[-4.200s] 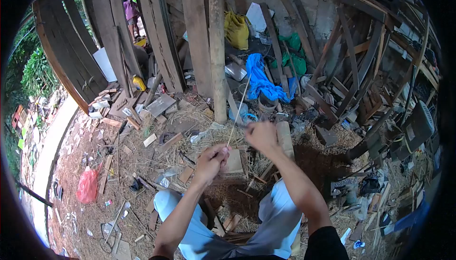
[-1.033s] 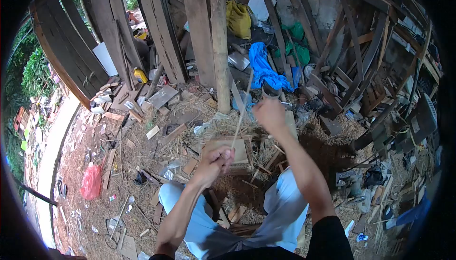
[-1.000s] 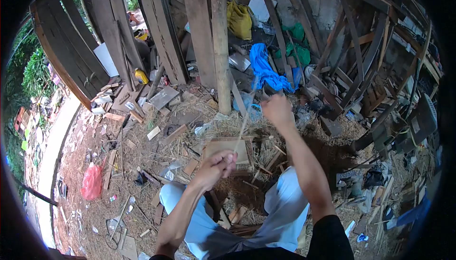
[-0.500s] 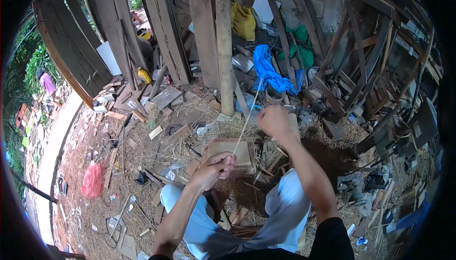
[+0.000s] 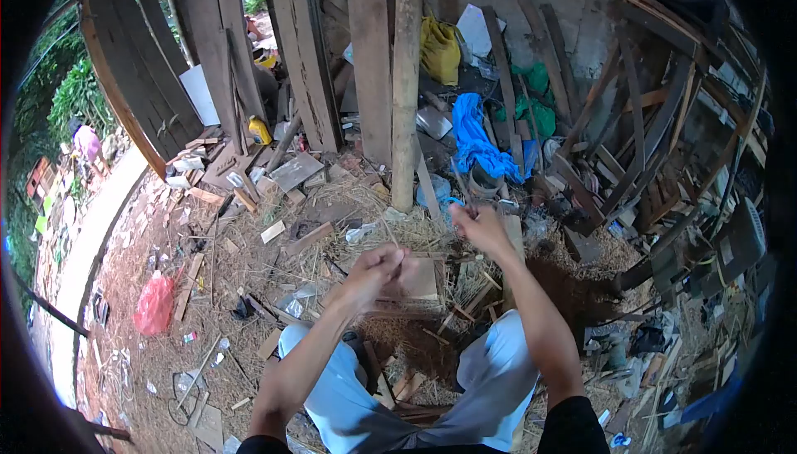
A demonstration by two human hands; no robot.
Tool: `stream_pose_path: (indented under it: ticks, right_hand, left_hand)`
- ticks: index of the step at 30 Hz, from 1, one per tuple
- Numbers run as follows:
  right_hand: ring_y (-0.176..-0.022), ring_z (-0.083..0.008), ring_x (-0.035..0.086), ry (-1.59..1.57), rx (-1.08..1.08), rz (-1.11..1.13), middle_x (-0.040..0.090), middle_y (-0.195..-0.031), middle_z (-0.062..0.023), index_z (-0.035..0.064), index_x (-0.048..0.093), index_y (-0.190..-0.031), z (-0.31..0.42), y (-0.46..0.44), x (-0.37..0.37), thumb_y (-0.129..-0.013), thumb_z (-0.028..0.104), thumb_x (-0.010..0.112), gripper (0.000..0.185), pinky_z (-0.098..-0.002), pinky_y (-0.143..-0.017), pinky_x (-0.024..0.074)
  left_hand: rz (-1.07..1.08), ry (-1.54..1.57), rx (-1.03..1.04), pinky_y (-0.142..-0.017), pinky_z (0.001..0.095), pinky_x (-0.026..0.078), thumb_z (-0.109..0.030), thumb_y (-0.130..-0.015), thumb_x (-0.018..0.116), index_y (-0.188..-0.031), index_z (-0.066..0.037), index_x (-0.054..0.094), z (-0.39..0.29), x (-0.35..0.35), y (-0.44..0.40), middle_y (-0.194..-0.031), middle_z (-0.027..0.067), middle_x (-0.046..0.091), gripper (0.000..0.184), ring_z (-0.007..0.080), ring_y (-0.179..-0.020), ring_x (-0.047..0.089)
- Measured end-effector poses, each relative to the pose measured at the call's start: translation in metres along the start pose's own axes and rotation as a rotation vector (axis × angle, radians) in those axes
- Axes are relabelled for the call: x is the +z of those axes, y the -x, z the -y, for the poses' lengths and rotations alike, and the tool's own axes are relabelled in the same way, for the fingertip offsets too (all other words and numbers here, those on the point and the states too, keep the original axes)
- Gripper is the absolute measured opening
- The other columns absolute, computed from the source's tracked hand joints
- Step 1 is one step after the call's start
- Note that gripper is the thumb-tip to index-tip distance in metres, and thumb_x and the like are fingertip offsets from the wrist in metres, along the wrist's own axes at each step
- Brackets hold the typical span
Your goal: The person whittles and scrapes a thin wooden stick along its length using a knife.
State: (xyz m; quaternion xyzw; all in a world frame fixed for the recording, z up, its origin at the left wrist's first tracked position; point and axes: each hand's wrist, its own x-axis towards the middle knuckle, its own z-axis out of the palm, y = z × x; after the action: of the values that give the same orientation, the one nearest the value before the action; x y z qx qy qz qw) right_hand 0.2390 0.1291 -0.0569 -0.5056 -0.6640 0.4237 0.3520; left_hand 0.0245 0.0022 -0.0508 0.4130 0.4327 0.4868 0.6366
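Note:
My left hand (image 5: 378, 273) is closed, a little blurred, over a pale wooden board (image 5: 425, 278) in front of my knees. A thin pale stick (image 5: 387, 228) pokes up from its fingers. To the right and slightly farther away is my right hand (image 5: 483, 230), its fingers curled closed. A narrow dark sliver (image 5: 458, 178) shows just above that hand; whether the fingers hold it I cannot tell. The two hands are apart.
A wooden post (image 5: 406, 89) rises ahead. Blue cloth (image 5: 477, 143), a yellow sack (image 5: 438, 51) and leaning planks (image 5: 290, 47) lie beyond. A red plastic bag (image 5: 155, 305) sits at left. Wood scraps and straw cover the ground. A person (image 5: 87, 145) is outside.
The long thin stick slanting up from my left hand past my right no longer shows that way; a short piece now points up-left. My left hand has risen slightly, and my right has lowered.

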Motion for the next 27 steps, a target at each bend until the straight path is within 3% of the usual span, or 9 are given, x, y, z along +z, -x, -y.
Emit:
stream_pose_path:
  ticks: [7,8,11,13,14,15,20,24,27]
  right_hand:
    - [-0.08,-0.011,0.058,-0.209,-0.214,0.17,0.067,-0.081,-0.0056,0.0002,0.067,-0.088,0.042,0.036,0.039,-0.088,0.024,0.059,0.025,-0.0279,-0.078,0.0432]
    - [-0.072,-0.0114,0.06,-0.185,-0.254,0.128,0.067,-0.077,-0.0054,-0.001,0.067,-0.09,0.04,0.036,0.041,-0.085,0.022,0.062,0.024,-0.0273,-0.07,0.0458]
    - [-0.077,-0.0115,0.06,-0.181,-0.129,0.127,0.067,-0.08,-0.0064,-0.0016,0.067,-0.086,0.04,0.034,0.035,-0.086,0.019,0.061,0.021,-0.0268,-0.076,0.0445]
    - [-0.074,-0.011,0.06,-0.187,-0.088,0.13,0.067,-0.079,-0.0062,-0.003,0.067,-0.086,0.03,0.027,0.028,-0.085,0.018,0.061,0.021,-0.026,-0.074,0.045]
    - [-0.074,-0.0107,0.059,-0.121,-0.132,0.143,0.067,-0.078,-0.0059,-0.0026,0.067,-0.086,0.029,0.025,0.021,-0.085,0.018,0.061,0.021,-0.026,-0.074,0.0449]
    - [-0.074,-0.0104,0.059,-0.057,-0.178,0.153,0.067,-0.078,-0.0055,-0.0023,0.067,-0.086,0.029,0.023,0.014,-0.085,0.018,0.061,0.021,-0.026,-0.073,0.0448]
    - [-0.073,-0.0116,0.06,0.164,-0.199,0.268,0.067,-0.074,-0.0045,0.002,0.067,-0.08,0.018,0.018,-0.009,-0.084,0.021,0.062,0.02,-0.0283,-0.072,0.0449]
    - [-0.073,-0.0117,0.059,0.058,-0.159,0.295,0.066,-0.074,-0.0042,0.0014,0.067,-0.082,0.028,0.019,-0.014,-0.084,0.022,0.062,0.021,-0.028,-0.072,0.0445]
    - [-0.072,-0.0109,0.058,0.009,-0.095,0.258,0.066,-0.074,-0.0044,0.0001,0.067,-0.085,0.028,0.017,-0.018,-0.085,0.021,0.061,0.021,-0.0277,-0.072,0.0441]
  left_hand:
    - [-0.195,0.234,0.156,-0.078,0.0282,0.04,-0.023,-0.092,0.054,-0.107,-0.006,0.06,0.007,0.013,-0.05,-0.093,0.0016,0.06,0.023,0.0118,-0.084,0.052]
    - [-0.193,0.242,0.147,-0.078,0.0282,0.04,-0.023,-0.092,0.054,-0.107,-0.006,0.06,0.007,0.015,-0.049,-0.093,0.0016,0.06,0.023,0.0118,-0.084,0.052]
    - [-0.219,0.269,0.056,-0.077,0.0287,0.04,-0.028,-0.091,0.055,-0.104,-0.007,0.062,0.011,0.018,-0.043,-0.09,0.0017,0.061,0.026,0.0116,-0.085,0.052]
    - [-0.185,-0.23,-0.141,-0.077,0.0287,0.041,-0.028,-0.091,0.054,-0.102,-0.007,0.064,0.01,0.018,-0.035,-0.087,0.0009,0.061,0.026,0.0115,-0.089,0.053]
    - [-0.045,-0.538,0.123,-0.072,0.0308,0.043,-0.029,-0.09,0.055,-0.104,-0.007,0.062,0.009,0.02,-0.023,-0.092,0.0031,0.061,0.027,0.0174,-0.079,0.057]
    - [-0.038,-0.525,0.119,-0.072,0.0308,0.043,-0.029,-0.09,0.055,-0.104,-0.007,0.062,-0.002,0.024,-0.012,-0.092,0.0031,0.061,0.027,0.0174,-0.079,0.057]
    - [-0.435,-1.376,0.928,-0.076,0.0346,0.046,-0.019,-0.092,0.05,-0.104,-0.003,0.061,-0.04,0.003,-0.008,-0.092,0.0161,0.061,0.023,0.0272,-0.085,0.059]
    - [-0.2,-1.282,0.659,-0.071,0.0356,0.048,-0.015,-0.092,0.049,-0.104,-0.003,0.06,-0.009,-0.027,-0.023,-0.084,0.0127,0.061,0.021,0.0249,-0.079,0.061]
    - [0.061,-0.963,0.239,-0.061,0.0324,0.049,-0.015,-0.093,0.049,-0.105,-0.005,0.061,-0.018,-0.013,-0.012,-0.076,0.0084,0.061,0.02,0.0187,-0.067,0.063]
